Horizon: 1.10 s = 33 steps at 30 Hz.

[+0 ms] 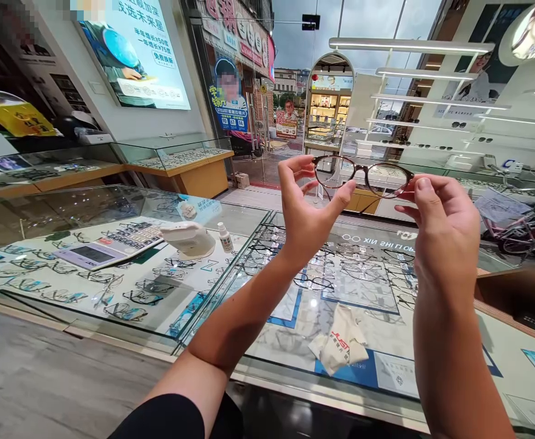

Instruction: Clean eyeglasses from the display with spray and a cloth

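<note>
A pair of dark-rimmed eyeglasses (361,172) is held up above the glass display counter, lenses side by side and slightly tilted. My left hand (308,210) has its fingertips at the left end of the frame, with the thumb stretched across by the lower edge of the left lens. At the other end, my right hand (443,213) pinches the frame's right corner between thumb and fingers. Below them, a crumpled cream cloth (343,341) with red lettering lies on the glass.
On the left counter stand a large-key calculator (116,244), a white curved device (187,238) and a small spray bottle (225,238). Many eyeglasses (144,294) lie inside the glass cases. An arched mirror (326,103) and wall shelves (432,97) are farther back; a bicycle (518,225) stands at right.
</note>
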{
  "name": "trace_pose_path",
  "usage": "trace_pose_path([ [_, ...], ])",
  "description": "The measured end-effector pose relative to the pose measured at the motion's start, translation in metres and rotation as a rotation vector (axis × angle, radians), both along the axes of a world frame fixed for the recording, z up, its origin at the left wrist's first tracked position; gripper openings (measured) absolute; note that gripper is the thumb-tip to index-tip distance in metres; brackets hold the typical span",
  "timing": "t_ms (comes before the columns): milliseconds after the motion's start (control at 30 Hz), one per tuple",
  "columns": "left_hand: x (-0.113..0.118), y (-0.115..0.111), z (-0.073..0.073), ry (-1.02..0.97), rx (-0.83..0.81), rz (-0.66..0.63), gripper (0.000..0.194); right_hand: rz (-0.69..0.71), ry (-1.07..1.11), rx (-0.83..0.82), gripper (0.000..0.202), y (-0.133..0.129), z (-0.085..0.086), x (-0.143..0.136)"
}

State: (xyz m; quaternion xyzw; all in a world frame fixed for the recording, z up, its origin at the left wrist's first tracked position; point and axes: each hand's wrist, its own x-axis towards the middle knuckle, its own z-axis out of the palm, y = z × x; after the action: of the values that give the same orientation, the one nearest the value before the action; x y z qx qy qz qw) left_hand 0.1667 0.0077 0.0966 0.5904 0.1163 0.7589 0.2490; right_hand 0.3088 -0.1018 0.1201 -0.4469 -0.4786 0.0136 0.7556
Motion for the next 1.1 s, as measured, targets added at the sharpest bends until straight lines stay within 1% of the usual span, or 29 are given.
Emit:
trace_pose_path([
  [133, -0.001, 0.002, -0.002, 0.007, 0.036, -0.02, 0.066, 0.025, 0.048, 0.004, 0.027, 0.001, 0.001, 0.001],
  [267, 0.0, 0.002, -0.004, 0.02, 0.053, -0.031, 0.067, 0.128, 0.118, -0.002, 0.022, 0.001, 0.003, -0.002],
  [333, 0.0, -0.001, -0.004, 0.035, 0.044, -0.027, 0.066, 0.18, 0.168, 0.014, 0.019, 0.0, 0.004, -0.005],
  [500, 0.001, -0.006, -0.002, 0.071, -0.01, -0.001, 0.069, 0.235, 0.244, 0.026, 0.011, -0.002, 0.006, -0.005],
  [633, 0.001, -0.007, -0.002, 0.079, -0.015, -0.004, 0.068, 0.316, 0.274, 0.038, 0.01, -0.002, 0.007, -0.002],
  [833, 0.002, -0.006, -0.003, 0.088, -0.01, -0.001, 0.068, 0.361, 0.309, 0.042, 0.013, -0.003, 0.007, -0.002],
  [967, 0.002, -0.002, -0.003, 0.085, 0.017, -0.009, 0.065, 0.37, 0.251, 0.01, 0.009, -0.002, 0.005, 0.003],
  [1100, -0.007, 0.008, 0.001, 0.157, 0.044, -0.018, 0.069, 0.282, 0.064, -0.076, 0.01, 0.0, 0.004, 0.016],
])
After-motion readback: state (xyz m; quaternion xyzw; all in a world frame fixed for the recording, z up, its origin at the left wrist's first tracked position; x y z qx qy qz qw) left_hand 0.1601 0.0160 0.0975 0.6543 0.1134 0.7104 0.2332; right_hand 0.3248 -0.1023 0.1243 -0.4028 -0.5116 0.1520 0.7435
